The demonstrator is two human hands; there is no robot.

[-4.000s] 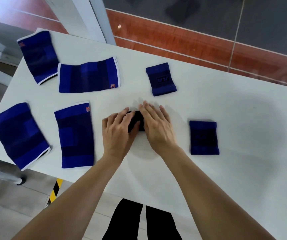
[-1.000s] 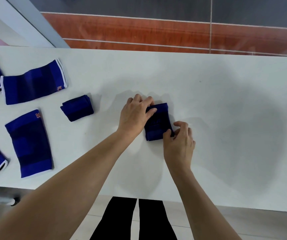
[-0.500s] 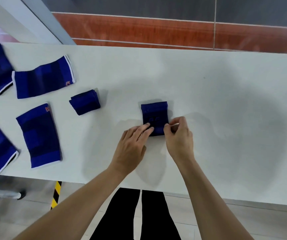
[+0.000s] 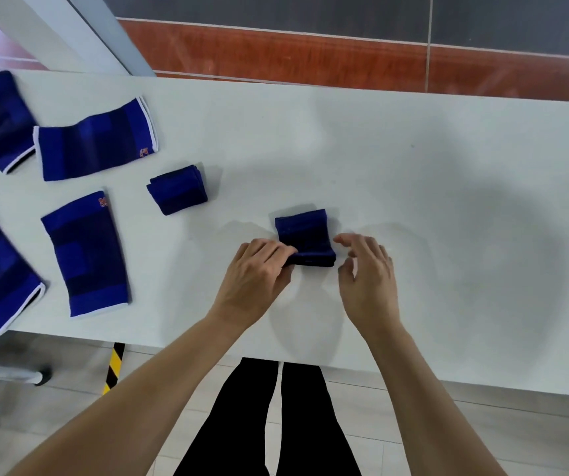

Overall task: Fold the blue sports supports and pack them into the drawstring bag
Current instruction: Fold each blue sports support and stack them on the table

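Left hand (image 4: 257,269) pinches the small support (image 4: 305,239), hiding its near-left corner; right hand (image 4: 367,269) hovers beside, fingers apart.

White table (image 4: 448,207): left hand (image 4: 253,273) pinches near edge of small folded support (image 4: 305,237), right hand (image 4: 369,269) open just beside it, not touching; another folded support (image 4: 177,189) and four flat supports (image 4: 87,252) lie to the left.

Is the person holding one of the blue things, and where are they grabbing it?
Yes. The left hand pinches the small blue support at its near-left corner. The right hand is open beside it, holding nothing.
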